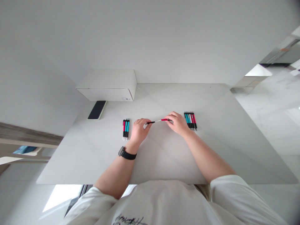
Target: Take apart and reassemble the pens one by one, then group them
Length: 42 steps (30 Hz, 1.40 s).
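Showing red barrel [165, 119], white rod [158, 121].

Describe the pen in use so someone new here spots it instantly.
Find the white table; near its middle, the left hand and right hand face each other. Between them runs the pen: black end at left, pale slim middle, red barrel at right. It alone is held; the left pen group and right pen group lie on the table.

Left hand [140, 129], right hand [177, 122] — both in fingertip pinches — forearms [118, 173] aslant inward
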Each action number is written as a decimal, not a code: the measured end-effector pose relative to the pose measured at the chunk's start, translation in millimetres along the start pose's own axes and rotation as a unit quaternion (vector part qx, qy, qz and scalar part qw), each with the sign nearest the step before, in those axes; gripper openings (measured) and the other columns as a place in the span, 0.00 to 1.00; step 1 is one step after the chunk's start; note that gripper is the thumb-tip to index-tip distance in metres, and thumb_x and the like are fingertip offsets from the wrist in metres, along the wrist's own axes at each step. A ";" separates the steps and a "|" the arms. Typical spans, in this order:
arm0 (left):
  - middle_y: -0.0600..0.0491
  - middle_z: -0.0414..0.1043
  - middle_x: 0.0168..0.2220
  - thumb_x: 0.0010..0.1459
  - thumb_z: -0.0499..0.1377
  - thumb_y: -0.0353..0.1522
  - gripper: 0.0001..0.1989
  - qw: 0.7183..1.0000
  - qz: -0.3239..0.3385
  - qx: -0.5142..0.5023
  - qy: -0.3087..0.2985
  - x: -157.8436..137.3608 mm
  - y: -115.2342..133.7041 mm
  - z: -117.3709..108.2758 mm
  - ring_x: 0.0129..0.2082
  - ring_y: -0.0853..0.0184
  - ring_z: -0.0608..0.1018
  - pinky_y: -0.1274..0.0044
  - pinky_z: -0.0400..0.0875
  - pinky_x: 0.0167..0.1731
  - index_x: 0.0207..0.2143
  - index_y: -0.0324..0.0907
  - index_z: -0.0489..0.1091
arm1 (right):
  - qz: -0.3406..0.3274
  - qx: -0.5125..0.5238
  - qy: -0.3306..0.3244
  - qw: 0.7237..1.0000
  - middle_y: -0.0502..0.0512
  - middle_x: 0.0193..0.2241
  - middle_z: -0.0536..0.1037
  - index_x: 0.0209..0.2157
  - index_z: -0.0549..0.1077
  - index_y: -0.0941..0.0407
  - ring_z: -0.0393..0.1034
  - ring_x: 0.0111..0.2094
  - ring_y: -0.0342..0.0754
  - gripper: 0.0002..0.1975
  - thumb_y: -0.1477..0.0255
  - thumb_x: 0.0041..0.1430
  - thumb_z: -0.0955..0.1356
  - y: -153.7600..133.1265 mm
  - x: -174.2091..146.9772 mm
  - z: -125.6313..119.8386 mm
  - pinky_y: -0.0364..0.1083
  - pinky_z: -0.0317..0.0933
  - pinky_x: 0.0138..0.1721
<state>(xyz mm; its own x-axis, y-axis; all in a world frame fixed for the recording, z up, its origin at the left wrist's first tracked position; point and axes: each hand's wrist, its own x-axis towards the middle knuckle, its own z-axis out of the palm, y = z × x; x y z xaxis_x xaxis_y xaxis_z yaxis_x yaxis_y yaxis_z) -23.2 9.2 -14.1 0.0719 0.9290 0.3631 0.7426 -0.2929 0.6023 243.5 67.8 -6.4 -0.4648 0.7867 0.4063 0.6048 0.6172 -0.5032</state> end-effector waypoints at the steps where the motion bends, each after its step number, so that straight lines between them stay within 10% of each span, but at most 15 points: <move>1: 0.50 0.81 0.44 0.66 0.61 0.32 0.06 1.000 0.003 0.003 -0.004 -0.4 0.6 0.4 0.47 0.58 0.79 0.63 0.71 0.53 0.44 0.47 0.77 | -0.005 -0.011 -0.006 1.000 0.57 0.43 0.78 0.47 0.81 0.48 0.74 0.45 0.54 0.11 0.73 0.66 0.70 0.5 -0.3 1.2 0.53 0.66 0.50; 42: 0.51 0.82 0.42 0.68 0.60 0.36 0.08 0.998 0.010 -0.031 -0.052 -1.8 6.4 3.7 0.44 0.58 0.81 0.64 0.74 0.50 0.44 0.47 0.78 | -0.048 -0.030 -0.058 0.997 0.56 0.41 0.80 0.48 0.82 0.48 0.73 0.44 0.54 0.10 0.71 0.69 0.69 -14.7 -5.5 20.2 0.55 0.60 0.53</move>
<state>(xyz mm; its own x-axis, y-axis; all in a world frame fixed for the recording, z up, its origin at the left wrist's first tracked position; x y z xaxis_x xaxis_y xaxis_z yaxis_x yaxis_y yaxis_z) -16.1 6.4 -13.6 0.1571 0.9402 0.3024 0.6975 -0.3224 0.6399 224.1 54.7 -16.6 -0.5916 0.7225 0.3577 0.5898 0.6904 -0.4189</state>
